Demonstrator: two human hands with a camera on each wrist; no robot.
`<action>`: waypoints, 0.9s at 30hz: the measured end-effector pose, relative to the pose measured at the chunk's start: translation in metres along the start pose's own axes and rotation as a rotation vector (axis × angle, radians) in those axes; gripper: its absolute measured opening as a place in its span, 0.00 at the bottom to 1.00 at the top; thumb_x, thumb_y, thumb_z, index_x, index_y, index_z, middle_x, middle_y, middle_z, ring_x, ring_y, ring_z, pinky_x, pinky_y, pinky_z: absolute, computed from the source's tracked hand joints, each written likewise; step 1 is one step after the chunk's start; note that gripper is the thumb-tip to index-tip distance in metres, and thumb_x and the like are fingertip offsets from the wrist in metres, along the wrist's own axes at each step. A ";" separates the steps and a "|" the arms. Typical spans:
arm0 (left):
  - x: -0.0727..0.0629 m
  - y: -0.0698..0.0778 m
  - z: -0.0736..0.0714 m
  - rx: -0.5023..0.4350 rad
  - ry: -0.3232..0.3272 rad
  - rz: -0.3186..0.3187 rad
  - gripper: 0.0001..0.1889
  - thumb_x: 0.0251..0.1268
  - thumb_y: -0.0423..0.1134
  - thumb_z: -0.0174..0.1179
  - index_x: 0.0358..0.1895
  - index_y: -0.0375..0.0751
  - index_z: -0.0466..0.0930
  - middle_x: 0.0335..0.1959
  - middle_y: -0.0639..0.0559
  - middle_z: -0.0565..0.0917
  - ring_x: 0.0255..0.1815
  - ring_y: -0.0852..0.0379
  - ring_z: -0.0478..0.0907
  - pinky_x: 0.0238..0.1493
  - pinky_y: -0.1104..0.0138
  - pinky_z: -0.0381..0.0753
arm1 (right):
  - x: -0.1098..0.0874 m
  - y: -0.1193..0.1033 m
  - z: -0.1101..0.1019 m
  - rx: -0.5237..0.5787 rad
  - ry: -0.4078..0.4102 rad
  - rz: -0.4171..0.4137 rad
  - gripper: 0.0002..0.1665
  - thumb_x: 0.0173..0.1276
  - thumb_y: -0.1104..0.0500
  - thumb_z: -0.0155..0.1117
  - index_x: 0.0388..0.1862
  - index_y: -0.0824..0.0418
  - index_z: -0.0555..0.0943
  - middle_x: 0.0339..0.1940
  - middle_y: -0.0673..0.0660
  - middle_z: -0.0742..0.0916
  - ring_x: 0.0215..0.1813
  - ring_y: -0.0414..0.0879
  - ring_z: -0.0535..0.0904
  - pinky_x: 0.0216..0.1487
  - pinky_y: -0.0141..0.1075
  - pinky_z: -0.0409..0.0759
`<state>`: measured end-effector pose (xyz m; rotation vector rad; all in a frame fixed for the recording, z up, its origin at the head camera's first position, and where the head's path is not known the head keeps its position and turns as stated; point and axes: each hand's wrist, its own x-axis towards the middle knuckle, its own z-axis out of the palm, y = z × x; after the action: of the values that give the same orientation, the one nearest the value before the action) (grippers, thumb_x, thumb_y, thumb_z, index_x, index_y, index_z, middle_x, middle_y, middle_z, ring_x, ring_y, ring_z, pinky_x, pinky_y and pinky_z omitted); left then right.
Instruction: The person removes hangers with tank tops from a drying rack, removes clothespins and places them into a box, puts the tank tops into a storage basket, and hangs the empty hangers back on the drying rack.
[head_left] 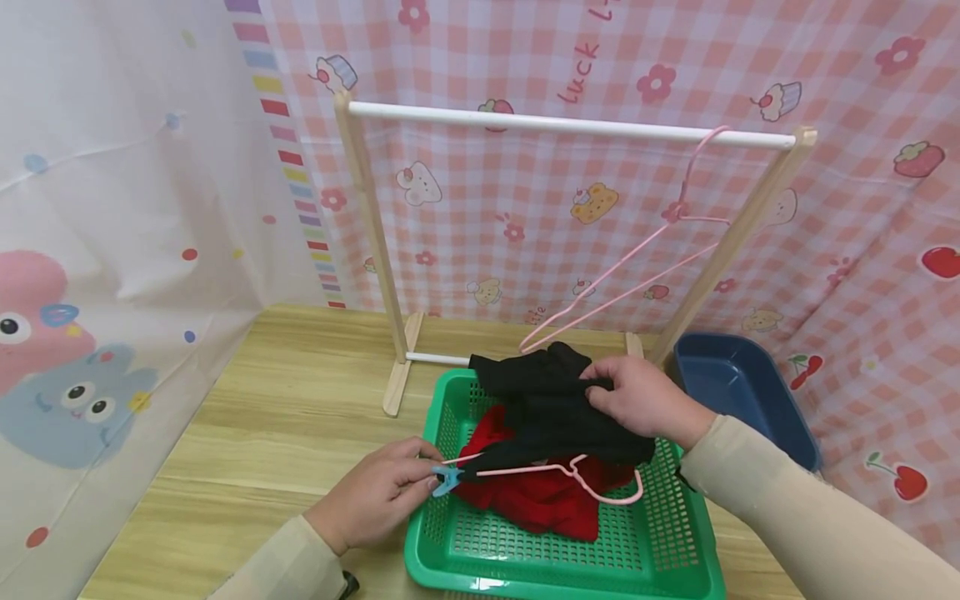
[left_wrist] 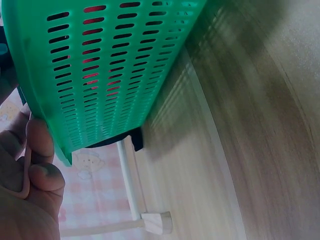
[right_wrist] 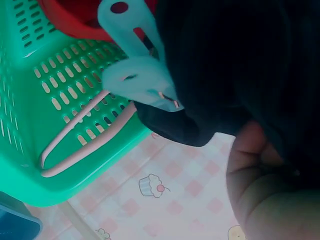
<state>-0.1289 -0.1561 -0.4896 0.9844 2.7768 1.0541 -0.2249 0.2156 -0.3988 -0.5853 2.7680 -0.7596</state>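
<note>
In the head view my left hand (head_left: 386, 492) pinches the end of a pink hanger (head_left: 517, 472) at the green basket's left rim. A blue clothespin (head_left: 446, 481) sits right at those fingertips, by a corner of a black garment (head_left: 555, 417). The left wrist view shows the hanger's bent end (left_wrist: 26, 172) between thumb and fingers. My right hand (head_left: 645, 396) pinches a fold of the black garment above the basket. A blue clothespin (right_wrist: 142, 82) clips the black cloth in the right wrist view. Red clothing (head_left: 540, 504) lies underneath, partly covered.
The green basket (head_left: 487, 577) stands on the wooden table (head_left: 247, 433). Behind it rises a rack with a white rail (head_left: 570, 125), where another pink hanger (head_left: 600, 271) hangs at the right. A dark blue tub (head_left: 750, 383) is at the right.
</note>
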 end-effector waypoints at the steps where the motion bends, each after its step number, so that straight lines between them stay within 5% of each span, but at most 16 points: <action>1: 0.000 0.000 0.000 0.000 0.000 -0.001 0.12 0.83 0.42 0.54 0.43 0.58 0.89 0.52 0.64 0.83 0.52 0.62 0.80 0.57 0.59 0.84 | -0.001 -0.001 0.000 0.006 0.012 -0.001 0.14 0.74 0.58 0.63 0.53 0.59 0.88 0.48 0.58 0.92 0.46 0.47 0.86 0.56 0.53 0.83; 6: 0.000 0.000 0.000 -0.002 0.001 -0.001 0.12 0.83 0.42 0.55 0.43 0.58 0.89 0.52 0.64 0.83 0.52 0.62 0.80 0.57 0.59 0.84 | -0.006 -0.004 -0.003 0.055 0.086 -0.010 0.13 0.75 0.58 0.63 0.53 0.57 0.88 0.41 0.52 0.93 0.45 0.46 0.86 0.54 0.50 0.82; 14: 0.000 0.000 -0.001 -0.006 0.008 0.006 0.12 0.83 0.42 0.54 0.42 0.59 0.89 0.52 0.65 0.83 0.52 0.62 0.80 0.56 0.59 0.84 | -0.017 -0.013 -0.012 0.223 0.173 -0.044 0.09 0.72 0.62 0.62 0.43 0.53 0.89 0.45 0.52 0.90 0.46 0.45 0.80 0.50 0.42 0.79; 27: -0.001 0.001 -0.001 -0.021 0.014 0.011 0.12 0.82 0.41 0.56 0.43 0.60 0.89 0.52 0.67 0.82 0.52 0.65 0.80 0.56 0.60 0.84 | -0.022 -0.010 -0.019 0.366 0.089 -0.264 0.18 0.66 0.74 0.48 0.29 0.54 0.80 0.31 0.51 0.79 0.36 0.43 0.74 0.40 0.36 0.74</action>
<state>-0.1284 -0.1569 -0.4883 0.9954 2.7681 1.0940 -0.2078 0.2260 -0.3754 -0.8635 2.5565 -1.3415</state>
